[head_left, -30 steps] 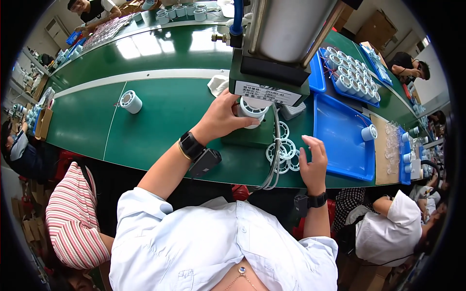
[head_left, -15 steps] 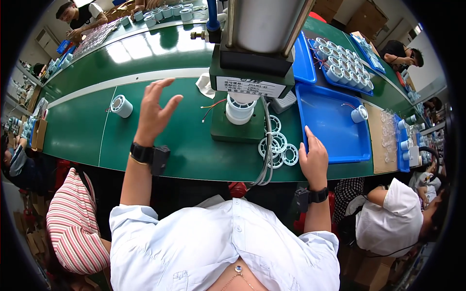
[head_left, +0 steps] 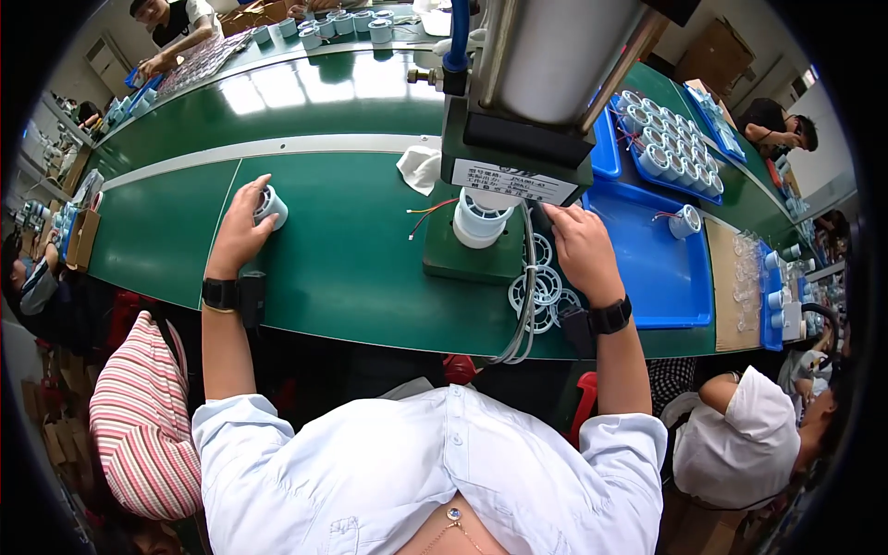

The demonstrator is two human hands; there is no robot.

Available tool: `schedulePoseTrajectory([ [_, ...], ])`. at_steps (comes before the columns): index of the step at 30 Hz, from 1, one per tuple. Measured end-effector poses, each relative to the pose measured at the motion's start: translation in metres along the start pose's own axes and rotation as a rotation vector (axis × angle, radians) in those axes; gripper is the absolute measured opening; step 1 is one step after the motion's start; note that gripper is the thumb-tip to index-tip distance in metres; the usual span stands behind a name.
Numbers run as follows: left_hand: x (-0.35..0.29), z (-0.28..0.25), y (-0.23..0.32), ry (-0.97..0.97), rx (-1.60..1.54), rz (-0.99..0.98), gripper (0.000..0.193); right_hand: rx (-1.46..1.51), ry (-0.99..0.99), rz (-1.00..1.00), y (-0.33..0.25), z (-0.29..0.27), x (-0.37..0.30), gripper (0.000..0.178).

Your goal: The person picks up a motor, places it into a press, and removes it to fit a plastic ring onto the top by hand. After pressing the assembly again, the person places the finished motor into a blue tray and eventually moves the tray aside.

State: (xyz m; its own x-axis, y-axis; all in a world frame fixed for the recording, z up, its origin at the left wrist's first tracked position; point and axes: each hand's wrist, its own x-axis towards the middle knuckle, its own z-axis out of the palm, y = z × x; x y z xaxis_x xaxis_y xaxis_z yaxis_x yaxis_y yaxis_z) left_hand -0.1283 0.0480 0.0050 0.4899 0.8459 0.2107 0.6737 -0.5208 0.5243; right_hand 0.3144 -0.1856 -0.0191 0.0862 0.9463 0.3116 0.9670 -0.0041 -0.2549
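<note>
Housing [head_left: 272, 203] is clasped in my left grip [head_left: 240, 231], left of the press [head_left: 523, 143] where a second unit [head_left: 479, 226] sits, my right grip [head_left: 587, 250] undeterminable beside it; I judge this a pickup between pressings, next requiring a level carry.

We have open bench [head_left: 342, 259] from our left hand [head_left: 240, 231] across to the press [head_left: 523, 129], where loose wires [head_left: 433, 210] poke into the gap. The press bars a straight pass to our right hand [head_left: 586, 254]. Cables [head_left: 527, 319] and rings [head_left: 558, 282] crowd that hand's left. Inside the tray [head_left: 638, 277], 1 cup [head_left: 684, 222] stands far right, with room left of it.
</note>
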Motion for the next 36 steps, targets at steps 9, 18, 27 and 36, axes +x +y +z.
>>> schedulePoseTrajectory([
  [9, -0.024, 0.053, 0.104, -0.141, 0.003, 0.221, 0.065, 0.173, -0.003, -0.034, -0.035, -0.032, 0.026, 0.036],
  [18, -0.037, 0.091, 0.120, -0.214, -0.454, 0.129, 0.068, 0.803, 0.142, 0.078, -0.068, -0.009, 0.048, 0.045],
  [27, -0.034, 0.082, 0.131, -0.223, -0.465, 0.167, 0.057, -0.079, 0.220, 0.538, 0.123, -0.042, -0.019, 0.061],
  [36, -0.035, 0.082, 0.109, -0.241, -0.438, 0.187, 0.062, -0.079, 0.281, 0.424, 0.120, -0.065, -0.058, 0.056],
])
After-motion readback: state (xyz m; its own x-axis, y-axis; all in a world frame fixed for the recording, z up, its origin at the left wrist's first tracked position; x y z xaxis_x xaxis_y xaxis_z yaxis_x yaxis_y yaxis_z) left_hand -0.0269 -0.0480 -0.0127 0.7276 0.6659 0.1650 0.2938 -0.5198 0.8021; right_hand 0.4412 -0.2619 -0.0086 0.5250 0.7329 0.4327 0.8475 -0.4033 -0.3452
